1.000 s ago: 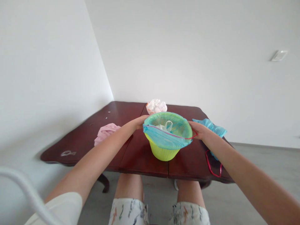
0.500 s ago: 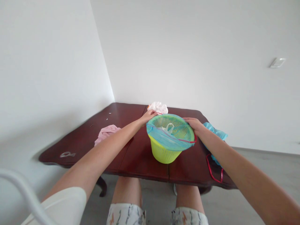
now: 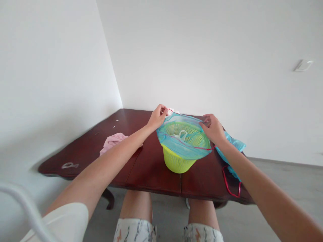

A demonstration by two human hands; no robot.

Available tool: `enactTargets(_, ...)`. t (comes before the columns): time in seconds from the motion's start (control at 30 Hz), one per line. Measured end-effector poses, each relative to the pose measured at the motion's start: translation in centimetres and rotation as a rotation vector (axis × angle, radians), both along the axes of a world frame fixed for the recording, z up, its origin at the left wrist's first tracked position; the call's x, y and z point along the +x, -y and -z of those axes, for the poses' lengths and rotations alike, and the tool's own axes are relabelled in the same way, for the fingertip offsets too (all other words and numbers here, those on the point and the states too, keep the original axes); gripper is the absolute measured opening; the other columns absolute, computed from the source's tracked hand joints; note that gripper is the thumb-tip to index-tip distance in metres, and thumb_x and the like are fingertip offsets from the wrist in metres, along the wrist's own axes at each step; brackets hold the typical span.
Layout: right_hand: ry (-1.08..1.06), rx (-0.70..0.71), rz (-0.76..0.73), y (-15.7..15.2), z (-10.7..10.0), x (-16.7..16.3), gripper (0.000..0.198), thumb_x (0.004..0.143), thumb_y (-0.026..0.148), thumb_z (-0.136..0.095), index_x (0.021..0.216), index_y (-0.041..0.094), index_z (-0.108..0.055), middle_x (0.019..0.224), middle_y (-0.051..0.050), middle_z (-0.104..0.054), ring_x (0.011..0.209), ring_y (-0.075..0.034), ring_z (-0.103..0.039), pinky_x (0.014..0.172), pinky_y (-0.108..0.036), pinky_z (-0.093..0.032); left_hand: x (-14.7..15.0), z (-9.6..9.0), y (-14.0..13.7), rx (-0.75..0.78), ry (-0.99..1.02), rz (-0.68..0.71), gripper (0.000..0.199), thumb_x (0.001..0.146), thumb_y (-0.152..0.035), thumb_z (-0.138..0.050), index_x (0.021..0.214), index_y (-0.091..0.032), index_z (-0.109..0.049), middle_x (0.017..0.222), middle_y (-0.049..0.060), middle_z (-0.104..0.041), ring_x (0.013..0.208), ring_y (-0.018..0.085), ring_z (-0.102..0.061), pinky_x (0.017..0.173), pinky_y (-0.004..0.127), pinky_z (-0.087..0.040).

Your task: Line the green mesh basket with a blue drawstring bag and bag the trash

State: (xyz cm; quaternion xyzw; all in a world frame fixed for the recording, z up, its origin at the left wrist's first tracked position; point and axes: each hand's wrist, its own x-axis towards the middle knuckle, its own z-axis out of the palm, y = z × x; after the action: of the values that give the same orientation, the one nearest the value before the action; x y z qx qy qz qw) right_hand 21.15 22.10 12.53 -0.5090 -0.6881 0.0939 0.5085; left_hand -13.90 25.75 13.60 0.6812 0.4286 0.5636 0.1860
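Observation:
A yellow-green plastic basket (image 3: 179, 165) stands upright on the table, with a thin blue drawstring bag (image 3: 185, 150) lining it and folded over its near rim. The bag's far edge is lifted above the rim, its red drawstring along the hem. My left hand (image 3: 158, 116) pinches that edge at the far left. At the far right my right hand (image 3: 213, 127) has thumb and fingers closed on the same edge. Inside the basket a whitish plastic bag handle (image 3: 182, 135) sticks up; the rest of that bag is partly hidden.
The dark red wooden table (image 3: 153, 173) carries a crumpled pink cloth (image 3: 113, 141) on the left. Another blue bag (image 3: 234, 144) with a red drawstring lies at the right. White crumpled plastic (image 3: 169, 112) shows behind the basket. A clear plastic scrap (image 3: 70, 165) lies near the left edge.
Both hands have risen from the basket's rim, pulling the blue bag's far edge up with them. The basket has hardly moved.

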Motion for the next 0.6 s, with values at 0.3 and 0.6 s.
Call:
enactTargets(0.3,-0.016,-0.378,-0.209,8.9,3.2,7.5,0.051,0.092,0.075,-0.086,0.08,0.026,-0.075,0.069,-0.002,-0.069,0.064,-0.021,-0.057,0.06,-0.035,-0.043,-4.4,-3.2,5.5,-0.051,-0.093,0.157,0.038,0.112,-0.06,-0.072,0.099,-0.025,-0.067,0.068,-0.004,-0.064,0.06,0.016,-0.054,0.061,0.029,-0.04)
enactTargets(0.6,-0.596,-0.383,-0.259,14.7,-2.5,7.9,0.033,0.1,0.06,-0.082,0.085,0.031,-0.076,0.104,-0.01,-0.086,0.093,-0.03,-0.082,0.088,-0.051,-0.071,-6.3,-6.5,8.5,-0.222,0.179,0.325,0.075,0.104,-0.091,-0.07,0.069,-0.027,-0.052,0.063,0.001,-0.055,0.068,0.022,-0.067,0.071,0.038,-0.061)
